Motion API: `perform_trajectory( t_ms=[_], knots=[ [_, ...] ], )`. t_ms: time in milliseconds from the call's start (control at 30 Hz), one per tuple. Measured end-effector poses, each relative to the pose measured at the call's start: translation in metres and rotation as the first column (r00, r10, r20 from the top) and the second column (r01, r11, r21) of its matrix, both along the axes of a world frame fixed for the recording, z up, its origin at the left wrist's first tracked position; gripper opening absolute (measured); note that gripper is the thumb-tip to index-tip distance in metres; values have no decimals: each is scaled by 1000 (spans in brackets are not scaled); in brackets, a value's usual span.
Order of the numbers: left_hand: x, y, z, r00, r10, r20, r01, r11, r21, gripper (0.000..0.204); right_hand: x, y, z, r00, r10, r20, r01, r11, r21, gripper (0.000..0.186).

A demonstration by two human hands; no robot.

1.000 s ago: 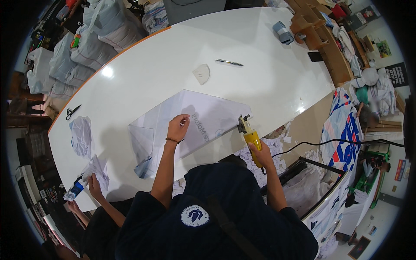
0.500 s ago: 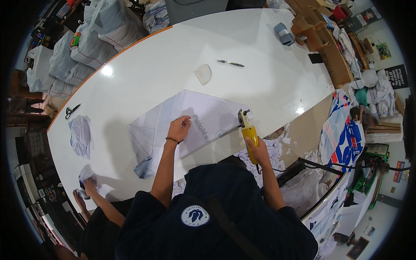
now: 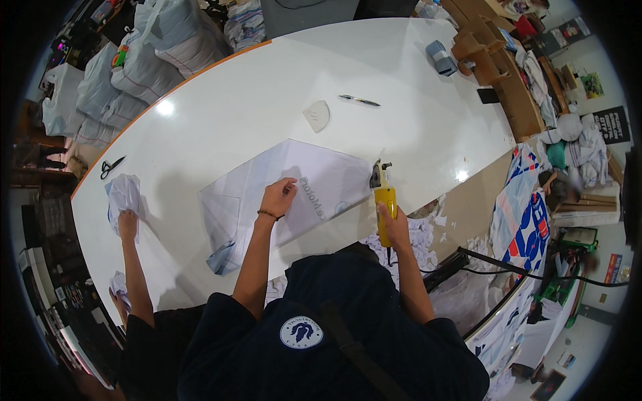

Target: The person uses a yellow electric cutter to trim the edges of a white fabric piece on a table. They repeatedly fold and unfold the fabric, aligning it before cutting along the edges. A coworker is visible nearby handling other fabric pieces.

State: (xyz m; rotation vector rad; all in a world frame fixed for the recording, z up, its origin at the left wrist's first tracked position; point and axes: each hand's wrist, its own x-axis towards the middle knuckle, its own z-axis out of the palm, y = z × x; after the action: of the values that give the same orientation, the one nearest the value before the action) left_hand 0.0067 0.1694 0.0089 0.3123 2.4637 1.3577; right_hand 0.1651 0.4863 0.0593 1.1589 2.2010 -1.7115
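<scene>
On the white surface (image 3: 408,80), we had the printed white cloth (image 3: 304,164) spread mid-way along. We held the yellow cutter (image 3: 386,202) at its right end, the grip of our right hand (image 3: 395,228) closed around the body. Our left hand (image 3: 278,198) lay over the cloth, fingers curled; whether its grip pinched anything, we could not tell. Beyond lay a pen (image 3: 359,100).

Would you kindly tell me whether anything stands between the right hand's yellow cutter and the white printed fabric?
Nothing visible does. The right hand holds the yellow electric cutter with its head beside the right edge of the white printed fabric; the left hand is over the fabric, farther left.
</scene>
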Motion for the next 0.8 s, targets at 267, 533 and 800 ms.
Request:
perform_trajectory(
  t_ms=[267, 533, 800],
  knots=[
    [0, -2, -3, 1000, 11, -13, -11, 1000, 11, 26, -12, -2, 4, 998, -63, 0, 63, 998, -8, 48],
    [0, -1, -6, 1000, 23, -21, -22, 1000, 6, 26, 18, 19, 5, 995, 98, 36, -98, 995, -4, 45],
    [-1, -2, -6, 999, 35, 15, -35, 999, 8, 29, 30, 24, 8, 983, 180, 32, -180, 984, 9, 46]
  ],
)
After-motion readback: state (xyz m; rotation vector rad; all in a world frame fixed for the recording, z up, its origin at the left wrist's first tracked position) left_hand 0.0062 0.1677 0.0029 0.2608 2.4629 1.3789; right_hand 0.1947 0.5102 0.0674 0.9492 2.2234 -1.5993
